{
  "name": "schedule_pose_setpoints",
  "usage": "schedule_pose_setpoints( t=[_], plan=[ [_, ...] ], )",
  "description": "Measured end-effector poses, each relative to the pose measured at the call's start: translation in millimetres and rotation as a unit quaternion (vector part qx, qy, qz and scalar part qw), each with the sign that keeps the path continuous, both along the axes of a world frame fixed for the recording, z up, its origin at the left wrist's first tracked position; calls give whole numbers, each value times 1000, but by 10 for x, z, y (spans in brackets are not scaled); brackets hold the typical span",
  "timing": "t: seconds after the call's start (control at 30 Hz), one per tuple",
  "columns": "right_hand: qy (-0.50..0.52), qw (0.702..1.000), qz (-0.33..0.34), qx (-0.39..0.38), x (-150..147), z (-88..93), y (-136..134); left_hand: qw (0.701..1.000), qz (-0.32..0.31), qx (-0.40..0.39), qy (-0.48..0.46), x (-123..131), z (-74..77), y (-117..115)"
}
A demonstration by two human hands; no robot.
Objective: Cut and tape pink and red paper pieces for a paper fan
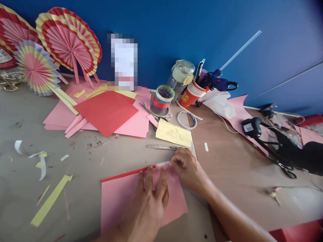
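A pink sheet of paper point(116, 198) lies on the table, with a narrow red strip point(126, 173) along its far edge. My left hand point(151, 196) presses on the sheet, fingers spread, tips at the red strip. At the sheet's far right corner, my right hand point(185, 166) pinches the end of a white strip point(163, 164) that runs along the same edge. The fingertips partly hide that end. Just beyond the hands lies a utility knife point(164, 147), and behind it a folded yellow paper piece point(174, 132).
Red paper point(108, 112) rests on stacked pink sheets. Pleated paper fans point(68, 43) lean on the blue wall. A tape roll point(186, 120), a cup of tools point(191, 94) and a bottle point(180, 77) stand behind. Yellow scraps point(51, 201) lie left; a black strap point(282, 141) right.
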State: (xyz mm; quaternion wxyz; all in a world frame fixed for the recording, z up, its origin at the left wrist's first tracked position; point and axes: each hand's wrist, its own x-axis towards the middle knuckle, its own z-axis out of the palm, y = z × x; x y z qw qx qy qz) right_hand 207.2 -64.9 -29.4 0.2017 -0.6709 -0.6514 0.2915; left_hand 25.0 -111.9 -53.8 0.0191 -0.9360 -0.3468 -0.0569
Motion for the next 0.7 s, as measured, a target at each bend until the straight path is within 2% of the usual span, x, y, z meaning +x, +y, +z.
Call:
schedule_pose_setpoints(
  t=[0.3,0.7],
  plan=[
    [-12,1000,3,20,-14,-29,-9,998,2,-40,42,18,-21,35],
    [-33,998,4,46,0,-68,-11,996,2,-57,72,24,0,42]
  ],
)
